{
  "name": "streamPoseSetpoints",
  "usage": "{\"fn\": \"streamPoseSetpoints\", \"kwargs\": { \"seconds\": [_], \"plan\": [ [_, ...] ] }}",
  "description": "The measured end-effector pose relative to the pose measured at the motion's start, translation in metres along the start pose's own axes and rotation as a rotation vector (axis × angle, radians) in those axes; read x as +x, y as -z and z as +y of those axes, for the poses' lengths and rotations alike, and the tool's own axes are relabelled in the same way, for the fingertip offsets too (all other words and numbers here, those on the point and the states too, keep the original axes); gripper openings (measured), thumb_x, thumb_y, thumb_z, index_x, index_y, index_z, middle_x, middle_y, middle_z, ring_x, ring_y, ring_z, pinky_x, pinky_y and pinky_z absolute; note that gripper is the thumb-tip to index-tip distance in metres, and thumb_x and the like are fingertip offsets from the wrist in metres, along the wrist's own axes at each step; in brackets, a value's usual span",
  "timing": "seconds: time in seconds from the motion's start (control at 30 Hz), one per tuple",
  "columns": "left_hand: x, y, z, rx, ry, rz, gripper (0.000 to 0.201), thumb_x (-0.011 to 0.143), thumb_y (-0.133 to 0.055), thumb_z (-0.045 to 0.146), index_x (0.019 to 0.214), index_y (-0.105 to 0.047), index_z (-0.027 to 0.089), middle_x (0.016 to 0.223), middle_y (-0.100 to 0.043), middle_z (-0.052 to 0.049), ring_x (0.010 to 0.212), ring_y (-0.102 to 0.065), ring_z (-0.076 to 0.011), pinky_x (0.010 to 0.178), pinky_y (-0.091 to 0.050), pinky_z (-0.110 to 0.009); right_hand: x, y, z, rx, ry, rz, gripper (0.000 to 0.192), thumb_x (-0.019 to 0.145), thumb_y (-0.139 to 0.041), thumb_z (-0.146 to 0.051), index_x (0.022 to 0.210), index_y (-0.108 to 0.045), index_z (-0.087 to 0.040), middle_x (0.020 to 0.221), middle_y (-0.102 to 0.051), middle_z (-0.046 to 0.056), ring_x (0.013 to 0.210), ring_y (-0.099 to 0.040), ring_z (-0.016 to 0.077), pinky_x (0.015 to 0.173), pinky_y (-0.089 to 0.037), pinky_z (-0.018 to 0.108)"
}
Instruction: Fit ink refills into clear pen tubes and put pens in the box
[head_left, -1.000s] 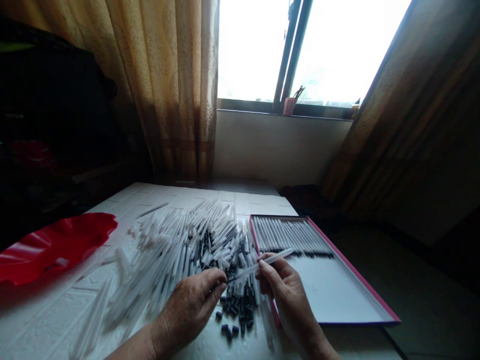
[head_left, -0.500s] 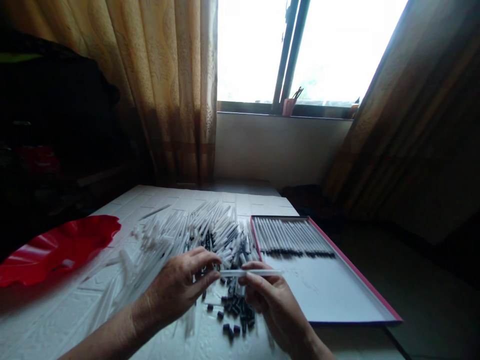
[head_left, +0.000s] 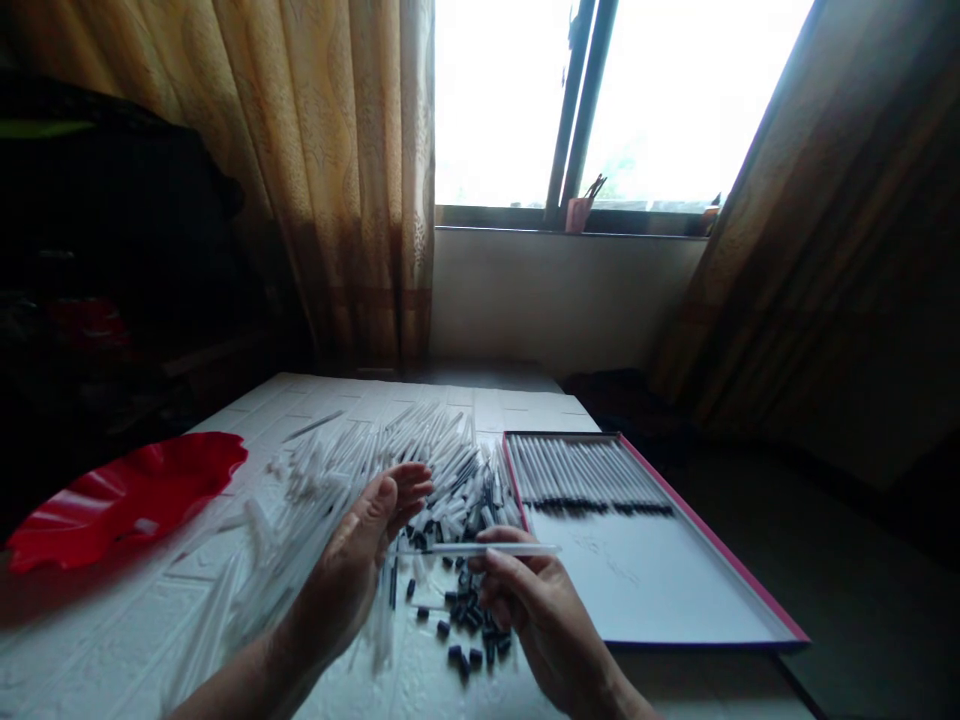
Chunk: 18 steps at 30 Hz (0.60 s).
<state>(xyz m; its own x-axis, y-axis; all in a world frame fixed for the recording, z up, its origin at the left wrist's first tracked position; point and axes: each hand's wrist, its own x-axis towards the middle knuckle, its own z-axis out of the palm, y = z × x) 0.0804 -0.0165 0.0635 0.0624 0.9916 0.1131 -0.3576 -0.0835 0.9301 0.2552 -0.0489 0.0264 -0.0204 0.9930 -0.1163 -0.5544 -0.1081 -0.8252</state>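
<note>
My right hand [head_left: 536, 610] pinches a thin white pen [head_left: 487, 549] that lies level above the table, its tip pointing left. My left hand [head_left: 360, 560] is raised with the palm turned up and the fingers apart, holding nothing, its fingertips close to the pen's left end. Beneath both hands lies a big heap of white pen barrels [head_left: 352, 470], and several small black caps [head_left: 469, 630] are scattered in front of it.
A shallow pink-edged white box [head_left: 675, 590] to the right holds a row of finished pens [head_left: 592, 475] at its far end. A red wavy-rimmed bowl [head_left: 127, 490] sits at the left on the white table [head_left: 90, 640]. Curtains and a window stand behind.
The pen swung from tilted up-right to level. My left hand let go of its end, lifted and turned palm up with fingers spread.
</note>
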Motion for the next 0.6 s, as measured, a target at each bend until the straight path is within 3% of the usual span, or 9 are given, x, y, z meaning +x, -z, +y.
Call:
{"fn": "streamPoseSetpoints", "kwargs": {
  "seconds": [0.13,0.23,0.33,0.4,0.47,0.53,0.6],
  "plan": [
    [-0.003,-0.023,-0.005,-0.08,0.058,-0.083,0.056,0.075,-0.071,0.069,0.106,-0.072,0.022,0.116,-0.072,-0.007,0.117,-0.059,-0.0264,0.103,-0.043,-0.037,-0.003,-0.004,0.005,-0.028,-0.036,-0.026,0.047,0.06,-0.09,-0.044,0.088,-0.072,-0.011,0.071,-0.076,0.01,0.049,-0.061,0.0108,0.041,-0.036,0.015],
    [-0.001,-0.028,-0.009,0.045,0.013,-0.148,0.062,0.087,-0.049,0.074,0.115,-0.065,0.021,0.124,-0.069,-0.01,0.12,-0.06,-0.0269,0.103,-0.045,-0.04,-0.004,-0.006,0.002,-0.015,-0.036,-0.018,0.048,0.059,-0.09,-0.047,0.086,-0.072,-0.012,0.07,-0.076,0.01,0.049,-0.062,0.0115,0.04,-0.036,0.015],
    [0.006,-0.014,-0.014,0.375,-0.109,-0.18,0.06,0.1,-0.021,0.064,0.123,-0.057,0.022,0.127,-0.067,-0.011,0.117,-0.063,-0.0254,0.097,-0.05,-0.04,-0.003,-0.006,-0.007,0.055,-0.027,0.045,0.049,0.052,-0.093,-0.045,0.082,-0.072,-0.013,0.066,-0.075,0.008,0.047,-0.061,0.0105,0.04,-0.037,0.014],
    [0.01,0.003,-0.017,0.539,-0.141,-0.198,0.044,0.1,-0.036,0.054,0.115,-0.062,0.022,0.116,-0.07,-0.009,0.106,-0.066,-0.0244,0.091,-0.051,-0.038,-0.003,-0.005,-0.014,0.148,-0.034,0.096,0.049,0.047,-0.096,-0.042,0.079,-0.071,-0.014,0.062,-0.074,0.006,0.046,-0.059,0.0095,0.041,-0.038,0.014],
    [0.01,0.022,-0.021,0.748,-0.187,-0.247,0.024,0.09,-0.058,0.042,0.102,-0.068,0.023,0.097,-0.072,-0.005,0.093,-0.066,-0.0246,0.083,-0.05,-0.037,-0.002,-0.003,-0.019,0.248,-0.06,0.136,0.048,0.043,-0.097,-0.037,0.076,-0.071,-0.015,0.059,-0.073,0.004,0.046,-0.058,0.0087,0.042,-0.04,0.014],
    [0.007,0.037,-0.026,0.955,-0.261,-0.307,0.012,0.084,-0.063,0.029,0.09,-0.072,0.025,0.093,-0.071,-0.005,0.093,-0.062,-0.0267,0.088,-0.044,-0.041,-0.002,-0.002,-0.022,0.322,-0.097,0.16,0.049,0.039,-0.099,-0.033,0.074,-0.07,-0.015,0.057,-0.072,0.003,0.045,-0.057,0.0081,0.043,-0.041,0.013],
    [0.0,0.045,-0.03,1.144,-0.32,-0.352,0.015,0.082,-0.06,0.019,0.084,-0.073,0.025,0.089,-0.069,-0.005,0.093,-0.059,-0.0291,0.089,-0.039,-0.045,-0.002,-0.001,-0.022,0.358,-0.121,0.169,0.048,0.038,-0.099,-0.031,0.073,-0.07,-0.015,0.057,-0.072,0.004,0.045,-0.056,0.0075,0.044,-0.042,0.013]
  ]
}}
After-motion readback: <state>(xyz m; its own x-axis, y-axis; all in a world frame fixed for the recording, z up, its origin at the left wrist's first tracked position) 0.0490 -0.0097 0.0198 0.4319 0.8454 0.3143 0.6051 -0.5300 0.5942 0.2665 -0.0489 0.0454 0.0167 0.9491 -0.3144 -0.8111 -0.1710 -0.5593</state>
